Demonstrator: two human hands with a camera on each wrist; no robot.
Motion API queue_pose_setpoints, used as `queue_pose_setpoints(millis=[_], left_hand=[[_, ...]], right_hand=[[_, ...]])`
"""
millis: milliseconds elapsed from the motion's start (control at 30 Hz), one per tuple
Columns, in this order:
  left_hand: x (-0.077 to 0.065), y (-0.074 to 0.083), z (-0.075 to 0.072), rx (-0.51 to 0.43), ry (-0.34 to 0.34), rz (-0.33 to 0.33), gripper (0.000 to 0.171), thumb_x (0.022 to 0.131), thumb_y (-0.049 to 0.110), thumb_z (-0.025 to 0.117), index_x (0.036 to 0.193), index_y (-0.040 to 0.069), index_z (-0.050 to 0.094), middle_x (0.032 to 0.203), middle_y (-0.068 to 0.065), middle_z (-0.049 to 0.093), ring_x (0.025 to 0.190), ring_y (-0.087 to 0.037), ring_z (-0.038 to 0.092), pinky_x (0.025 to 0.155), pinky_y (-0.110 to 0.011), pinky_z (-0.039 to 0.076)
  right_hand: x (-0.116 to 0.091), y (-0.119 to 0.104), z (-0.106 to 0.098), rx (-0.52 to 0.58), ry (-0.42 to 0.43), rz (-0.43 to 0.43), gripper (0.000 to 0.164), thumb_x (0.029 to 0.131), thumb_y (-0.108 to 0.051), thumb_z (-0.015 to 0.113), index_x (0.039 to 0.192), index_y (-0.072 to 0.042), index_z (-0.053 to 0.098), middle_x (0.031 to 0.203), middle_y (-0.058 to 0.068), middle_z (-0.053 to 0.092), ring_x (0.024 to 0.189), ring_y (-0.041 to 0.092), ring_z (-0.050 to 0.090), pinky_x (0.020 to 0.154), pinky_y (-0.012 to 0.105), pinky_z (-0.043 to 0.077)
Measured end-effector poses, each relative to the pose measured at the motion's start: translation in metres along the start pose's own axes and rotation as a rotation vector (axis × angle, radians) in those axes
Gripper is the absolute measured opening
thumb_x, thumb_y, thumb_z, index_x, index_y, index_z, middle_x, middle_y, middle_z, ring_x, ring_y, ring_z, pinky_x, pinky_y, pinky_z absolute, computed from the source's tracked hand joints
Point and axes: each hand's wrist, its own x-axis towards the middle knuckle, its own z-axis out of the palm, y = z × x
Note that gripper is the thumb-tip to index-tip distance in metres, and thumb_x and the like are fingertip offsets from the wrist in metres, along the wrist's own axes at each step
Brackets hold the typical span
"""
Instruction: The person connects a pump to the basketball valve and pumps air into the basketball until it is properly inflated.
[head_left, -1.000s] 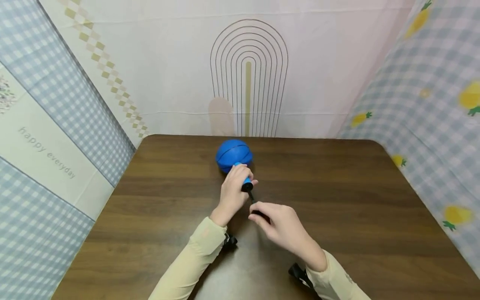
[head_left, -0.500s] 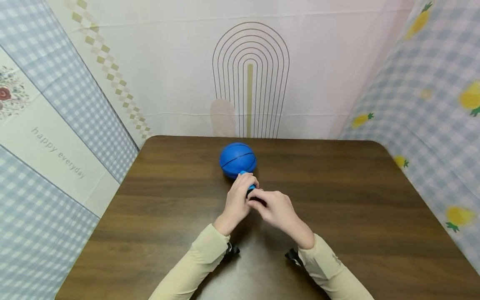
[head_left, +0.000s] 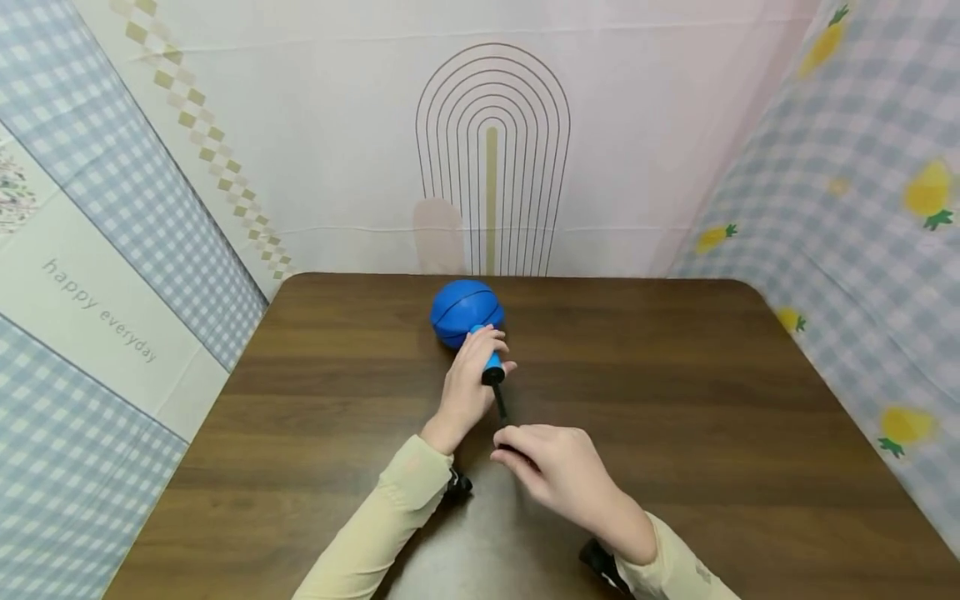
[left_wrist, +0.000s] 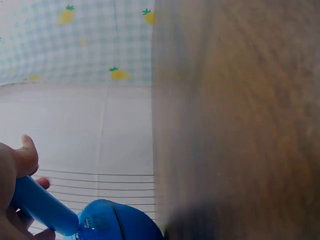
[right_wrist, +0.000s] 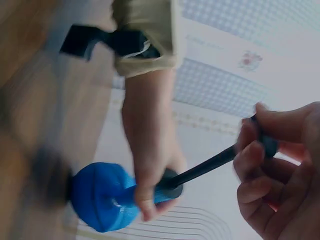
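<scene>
A blue ball (head_left: pixel 459 310) with black seams rests toward the back of the table. Against its near side stands a blue hand pump (head_left: pixel 492 363), its front end meeting the ball in the left wrist view. My left hand (head_left: pixel 468 387) grips the pump's barrel (left_wrist: pixel 45 206). Closer to me, my right hand (head_left: pixel 558 467) holds the black handle (right_wrist: pixel 269 145), fingers curled round it. Between the two hands the black rod (right_wrist: pixel 207 166) shows, drawn out of the barrel. Where the pump joins the ball is too small to make out.
The brown wooden table (head_left: pixel 337 417) has rounded far corners. Behind it hangs a white cloth (head_left: pixel 337 125) with printed arches; checked cloths hang at the left and right (head_left: pixel 840 317). Black wrist straps (head_left: pixel 600 562) sit at both cuffs.
My right hand went forward until it met the barrel, pushing the rod in, then came back toward me, drawing the rod out. My left hand keeps its grip; the ball shifted slightly in view.
</scene>
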Motion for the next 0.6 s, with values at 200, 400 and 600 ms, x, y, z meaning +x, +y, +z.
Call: queue_pose_setpoints(millis=[200, 400, 600], left_hand=[[-0.006, -0.001, -0.003, -0.009, -0.005, -0.015, 0.016, 0.086, 0.011, 0.07, 0.093, 0.002, 0.059, 0.124, -0.017, 0.062, 0.133, -0.037, 0.049, 0.115, -0.051, 0.031], [-0.012, 0.003, -0.007, 0.007, -0.064, -0.007, 0.01, 0.089, 0.012, 0.067, 0.091, 0.007, 0.058, 0.117, -0.013, 0.063, 0.134, -0.035, 0.048, 0.115, -0.051, 0.031], [-0.01, 0.004, -0.004, 0.057, -0.084, 0.03, 0.013, 0.088, 0.016, 0.069, 0.089, 0.009, 0.059, 0.112, -0.009, 0.064, 0.129, -0.034, 0.052, 0.115, -0.042, 0.035]], right_hand=[[0.004, 0.017, 0.023, -0.015, -0.043, 0.09, 0.012, 0.078, -0.022, 0.077, 0.084, -0.025, 0.067, 0.07, -0.016, 0.065, 0.052, -0.006, 0.046, 0.048, 0.009, 0.033], [0.013, 0.038, 0.042, -0.009, -0.046, 0.18, 0.009, 0.081, -0.023, 0.075, 0.087, -0.022, 0.069, 0.063, -0.009, 0.061, 0.048, 0.001, 0.046, 0.044, 0.013, 0.031], [0.011, 0.037, 0.035, 0.002, -0.086, 0.188, 0.009, 0.083, -0.02, 0.074, 0.089, -0.018, 0.068, 0.065, -0.008, 0.06, 0.051, -0.001, 0.043, 0.05, 0.013, 0.035]])
